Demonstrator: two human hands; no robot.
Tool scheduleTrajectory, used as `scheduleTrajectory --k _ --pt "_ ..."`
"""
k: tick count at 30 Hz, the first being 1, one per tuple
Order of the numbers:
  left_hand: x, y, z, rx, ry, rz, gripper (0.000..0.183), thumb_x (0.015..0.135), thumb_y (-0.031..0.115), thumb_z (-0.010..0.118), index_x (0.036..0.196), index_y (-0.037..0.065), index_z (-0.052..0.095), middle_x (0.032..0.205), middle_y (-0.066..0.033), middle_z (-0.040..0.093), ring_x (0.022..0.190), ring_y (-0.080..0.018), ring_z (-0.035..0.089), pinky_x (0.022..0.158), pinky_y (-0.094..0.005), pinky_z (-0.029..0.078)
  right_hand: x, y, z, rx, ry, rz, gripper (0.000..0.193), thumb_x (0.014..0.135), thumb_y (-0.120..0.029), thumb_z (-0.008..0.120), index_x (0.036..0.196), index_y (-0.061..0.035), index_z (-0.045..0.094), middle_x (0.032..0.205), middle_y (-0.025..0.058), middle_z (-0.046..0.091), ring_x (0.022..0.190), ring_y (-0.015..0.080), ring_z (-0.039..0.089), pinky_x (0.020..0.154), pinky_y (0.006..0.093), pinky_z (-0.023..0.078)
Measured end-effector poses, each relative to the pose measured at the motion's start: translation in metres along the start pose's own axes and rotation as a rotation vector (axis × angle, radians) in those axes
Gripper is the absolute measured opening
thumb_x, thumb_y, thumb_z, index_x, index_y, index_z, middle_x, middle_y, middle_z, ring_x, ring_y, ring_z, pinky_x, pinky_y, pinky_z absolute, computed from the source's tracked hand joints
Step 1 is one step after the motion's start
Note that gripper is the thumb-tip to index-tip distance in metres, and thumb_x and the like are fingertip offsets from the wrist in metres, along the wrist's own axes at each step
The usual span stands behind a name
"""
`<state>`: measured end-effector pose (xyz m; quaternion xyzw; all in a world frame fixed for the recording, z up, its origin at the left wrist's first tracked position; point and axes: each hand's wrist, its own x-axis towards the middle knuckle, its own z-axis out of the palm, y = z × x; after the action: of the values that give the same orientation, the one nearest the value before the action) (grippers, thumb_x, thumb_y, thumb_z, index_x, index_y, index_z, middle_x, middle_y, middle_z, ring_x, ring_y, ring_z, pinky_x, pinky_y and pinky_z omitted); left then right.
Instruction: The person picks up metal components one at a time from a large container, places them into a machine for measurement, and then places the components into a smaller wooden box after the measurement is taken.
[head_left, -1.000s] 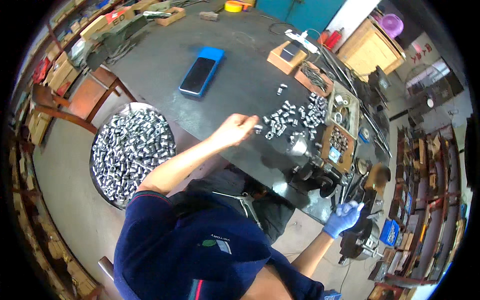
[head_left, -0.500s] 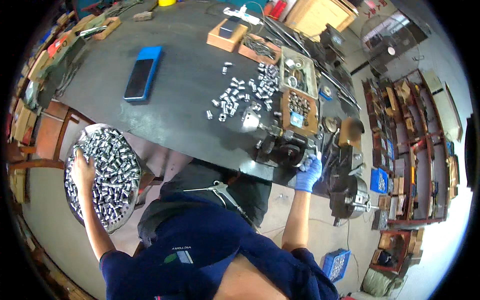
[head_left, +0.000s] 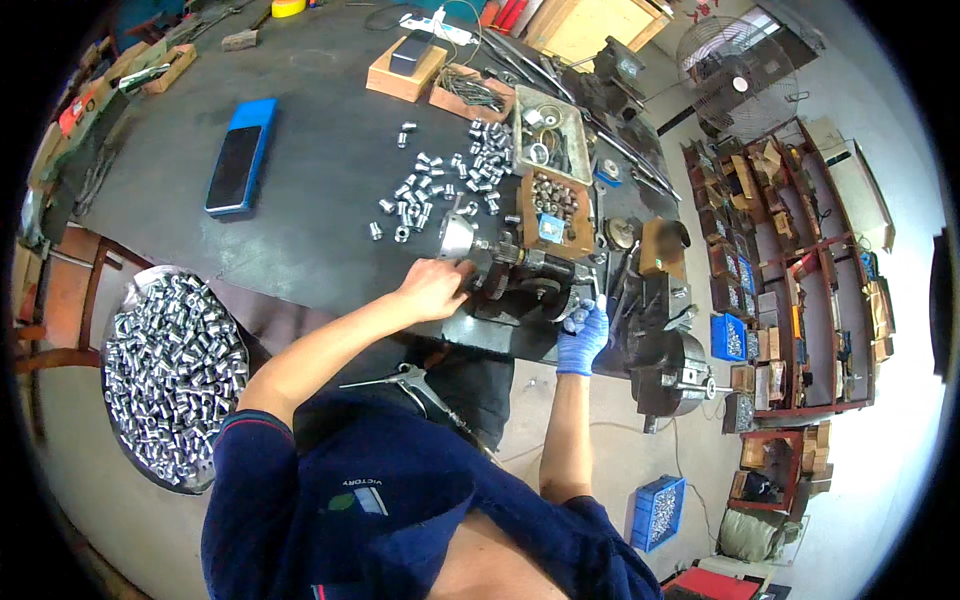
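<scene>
A dark metal bench fixture (head_left: 530, 272) with a horizontal spindle and a pale round metal head (head_left: 457, 238) stands at the table's near edge. My bare left hand (head_left: 435, 288) is at its left end, just below that head. Its fingers are curled in, and whatever is between the fingertips is too small to tell. In a blue glove, my right hand (head_left: 583, 335) is closed around the handle (head_left: 600, 299) at the fixture's right end. Behind the fixture, short shiny metal sleeves (head_left: 415, 205) lie loose. Many more fill a round metal tray (head_left: 104, 372) at the left.
A blue-cased device (head_left: 236, 165) lies on the dark table (head_left: 320, 190). Right of the sleeves stand a box of small fittings (head_left: 560, 205) and a bin of rings (head_left: 548, 130). A heavy vise-like chuck (head_left: 668, 375) sits right of my glove. An air gun (head_left: 410, 383) rests at my lap.
My left hand has left the sleeves in the tray and come right to the fixture. My right hand stays at the handle. The whole view has shifted slightly.
</scene>
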<state>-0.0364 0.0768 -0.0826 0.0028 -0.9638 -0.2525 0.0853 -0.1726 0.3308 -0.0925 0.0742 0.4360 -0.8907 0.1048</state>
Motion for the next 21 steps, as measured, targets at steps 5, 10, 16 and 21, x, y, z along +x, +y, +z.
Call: scheduleTrajectory --k 5,10,16,21 --pt "0.010 0.000 0.008 0.045 0.002 0.150 0.044 0.072 0.024 0.059 0.111 0.005 0.049 0.101 -0.0164 0.049 0.078 -0.0330 0.058 0.065 -0.0435 0.047 -0.001 0.001 0.004 -0.017 0.057 -0.029 0.034 0.089 -0.035 0.050 0.068 -0.0089 0.053 0.047 -0.0029 0.039 0.036 0.0082 0.034 0.032 0.0208 0.027" --pt "0.012 -0.003 0.014 0.076 0.027 0.208 0.044 0.072 0.021 0.057 0.111 0.003 0.048 0.098 -0.0168 0.049 0.077 -0.0334 0.057 0.063 -0.0440 0.048 -0.001 0.001 0.003 0.019 0.037 -0.011 0.033 0.089 -0.035 0.050 0.069 -0.0086 0.052 0.048 -0.0031 0.039 0.037 0.0074 0.034 0.032 0.0204 0.027" --pt "0.004 -0.008 0.007 0.115 0.038 0.184 0.035 0.072 0.019 0.056 0.102 0.002 0.052 0.089 -0.0150 0.053 0.073 -0.0324 0.058 0.061 -0.0442 0.047 -0.008 0.000 0.010 -0.023 0.050 -0.039 0.032 0.089 -0.035 0.050 0.072 -0.0079 0.052 0.049 -0.0040 0.038 0.037 0.0055 0.032 0.032 0.0194 0.026" --pt "-0.021 -0.024 -0.019 -0.371 0.256 -0.090 0.023 0.067 0.010 0.055 0.085 -0.002 0.056 0.067 -0.0165 0.061 0.058 -0.0280 0.061 0.053 -0.0383 0.048 -0.009 -0.001 0.010 -0.038 0.057 -0.015 0.032 0.090 -0.035 0.049 0.071 -0.0084 0.051 0.049 -0.0038 0.039 0.037 0.0057 0.033 0.031 0.0193 0.026"
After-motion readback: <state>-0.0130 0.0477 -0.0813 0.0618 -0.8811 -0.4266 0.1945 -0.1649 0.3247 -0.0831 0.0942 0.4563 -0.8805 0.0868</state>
